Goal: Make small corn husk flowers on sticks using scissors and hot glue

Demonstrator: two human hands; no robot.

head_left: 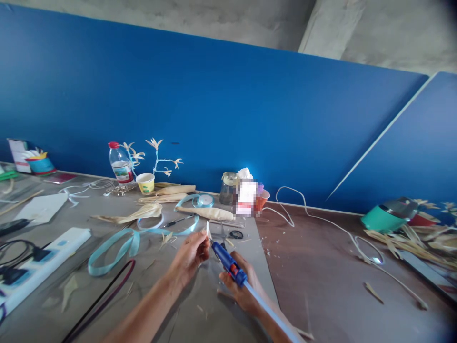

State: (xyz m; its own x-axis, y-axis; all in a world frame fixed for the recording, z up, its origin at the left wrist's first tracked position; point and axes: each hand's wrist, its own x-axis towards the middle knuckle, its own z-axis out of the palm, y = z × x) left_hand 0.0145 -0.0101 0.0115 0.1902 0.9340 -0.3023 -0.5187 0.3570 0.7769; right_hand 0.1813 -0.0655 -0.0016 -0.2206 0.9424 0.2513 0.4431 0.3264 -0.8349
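Note:
My right hand [240,285] is wrapped round a blue glue gun [228,263] whose nozzle points up and left. Just beyond that nozzle, my left hand [190,253] pinches a small pale husk strip [208,230] upright between its fingertips. Both hands hover over a grey board [150,295] on the table. A light blue ribbon [117,247] loops across the board to the left of my left hand. A pair of scissors [228,233] lies just behind the hands.
Dried corn husks [207,212], a ribbon spool [204,200], a yellow cup [146,183], a water bottle [120,165] and jars stand along the blue wall. A white power strip [39,267] lies at left. A white cord [342,233] crosses the brown table; a teal container [387,216] sits right.

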